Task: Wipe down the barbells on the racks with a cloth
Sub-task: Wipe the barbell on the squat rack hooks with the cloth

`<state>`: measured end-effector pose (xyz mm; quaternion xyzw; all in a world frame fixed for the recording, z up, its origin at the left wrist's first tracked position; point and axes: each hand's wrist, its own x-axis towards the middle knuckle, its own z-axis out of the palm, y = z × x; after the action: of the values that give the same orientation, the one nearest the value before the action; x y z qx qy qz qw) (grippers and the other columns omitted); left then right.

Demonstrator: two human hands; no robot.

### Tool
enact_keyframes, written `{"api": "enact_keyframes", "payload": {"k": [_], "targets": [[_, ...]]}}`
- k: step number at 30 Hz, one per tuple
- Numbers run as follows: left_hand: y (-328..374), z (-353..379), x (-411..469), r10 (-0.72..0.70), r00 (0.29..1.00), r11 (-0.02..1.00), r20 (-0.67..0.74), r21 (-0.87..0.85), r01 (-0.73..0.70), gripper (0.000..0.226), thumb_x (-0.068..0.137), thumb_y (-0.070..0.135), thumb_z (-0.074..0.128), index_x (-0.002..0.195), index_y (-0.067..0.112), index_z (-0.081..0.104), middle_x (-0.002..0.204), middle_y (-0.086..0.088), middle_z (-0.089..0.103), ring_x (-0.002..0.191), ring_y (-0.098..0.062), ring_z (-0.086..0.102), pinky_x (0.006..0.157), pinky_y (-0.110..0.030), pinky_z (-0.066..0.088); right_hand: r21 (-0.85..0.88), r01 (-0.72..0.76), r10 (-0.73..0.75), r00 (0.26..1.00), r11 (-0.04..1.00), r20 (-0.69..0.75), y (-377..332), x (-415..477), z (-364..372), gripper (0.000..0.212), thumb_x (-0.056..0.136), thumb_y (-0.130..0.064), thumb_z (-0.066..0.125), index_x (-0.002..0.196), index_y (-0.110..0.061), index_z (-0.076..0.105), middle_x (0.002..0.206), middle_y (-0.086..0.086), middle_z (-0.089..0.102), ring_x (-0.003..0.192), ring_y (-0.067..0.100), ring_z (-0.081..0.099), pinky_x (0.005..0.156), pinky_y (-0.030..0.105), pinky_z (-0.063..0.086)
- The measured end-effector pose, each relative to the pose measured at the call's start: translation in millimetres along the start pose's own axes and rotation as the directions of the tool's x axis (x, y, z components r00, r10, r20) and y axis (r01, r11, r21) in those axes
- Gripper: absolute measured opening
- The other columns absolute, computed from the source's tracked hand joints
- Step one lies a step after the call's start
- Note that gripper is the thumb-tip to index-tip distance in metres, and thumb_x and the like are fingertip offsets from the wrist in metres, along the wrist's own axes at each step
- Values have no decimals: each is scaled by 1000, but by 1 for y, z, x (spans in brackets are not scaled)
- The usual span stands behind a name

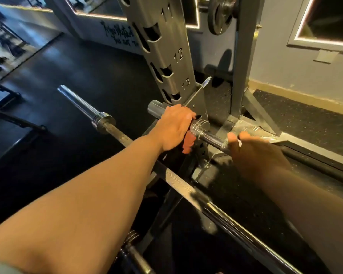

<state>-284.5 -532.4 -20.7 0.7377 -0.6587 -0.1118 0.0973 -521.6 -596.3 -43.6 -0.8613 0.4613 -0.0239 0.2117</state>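
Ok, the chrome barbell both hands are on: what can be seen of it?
The chrome steel barbell lies low beside the grey numbered rack upright, slanting from upper left to lower right. Its thick smooth sleeve ends in a round face; a ribbed collar joins it to a thinner shiny shaft that turns knurled. The left hand wraps the sleeve over an orange-red cloth that hangs below. The right hand grips the knurled shaft, hiding the rest.
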Motion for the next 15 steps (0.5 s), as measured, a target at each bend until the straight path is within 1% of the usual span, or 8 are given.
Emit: {"api": "enact_keyframes", "payload": {"k": [1,3,6,8,10,12,14,15], "targets": [[-3,4,2,-19,1000,999,-11,50,20,50,97,39,28,116,10,65,115,-9,63,112,-28,54,104,-49,38,11,-12,12,1000,1000,-4,-1,-2,1,65,91,-48,2,139,-22,38,109,10,57,91,29,61,73,43,51],[0,10,8,-96,994,978,-49,184,103,41,95,35,34,102,13,67,104,-7,64,103,-29,56,94,-47,40,-19,-14,13,999,1000,-38,1,-1,6,59,100,-48,6,127,-18,49,101,11,60,90,32,64,79,46,55],[3,16,9,-100,987,969,-129,212,126,25,95,26,42,91,14,64,96,-6,61,96,-28,53,90,-47,40,-49,-28,24,996,998,-86,6,5,15,76,98,-67,2,110,-20,60,99,11,66,92,32,65,84,49,54],[3,15,5,6,993,992,-118,124,9,26,96,22,42,99,9,64,103,-11,60,104,-31,50,98,-53,38,-80,-34,24,992,996,-126,8,7,20,81,96,-70,-2,107,-21,62,98,10,68,91,30,66,82,49,56],[6,14,-3,95,994,995,-45,9,-95,32,101,20,36,116,8,61,117,-9,55,120,-29,43,114,-54,25,-140,-24,6,992,990,-129,8,7,20,84,95,-70,-6,107,-22,62,99,9,68,90,28,66,80,46,56],[-2,13,-7,167,986,985,-2,-38,-167,39,104,23,29,130,11,56,129,-5,51,133,-25,36,122,-53,14,-220,15,-38,994,975,-101,4,7,19,100,87,-71,-22,115,-22,61,102,7,66,88,26,62,72,41,52],[-17,7,-4,151,988,985,2,-83,-151,39,108,27,26,132,19,55,128,1,53,133,-19,39,124,-49,12,-328,66,-88,995,942,-53,1,3,15,113,79,-64,-38,122,-21,57,102,7,62,79,21,53,65,36,43],[-23,4,-1,119,993,991,-16,-66,-120,39,108,28,25,127,21,57,123,2,55,129,-19,42,124,-50,14,-389,104,-129,991,915,-41,-2,1,11,108,81,-57,-37,126,-20,54,102,7,62,77,20,51,63,34,43]]}}
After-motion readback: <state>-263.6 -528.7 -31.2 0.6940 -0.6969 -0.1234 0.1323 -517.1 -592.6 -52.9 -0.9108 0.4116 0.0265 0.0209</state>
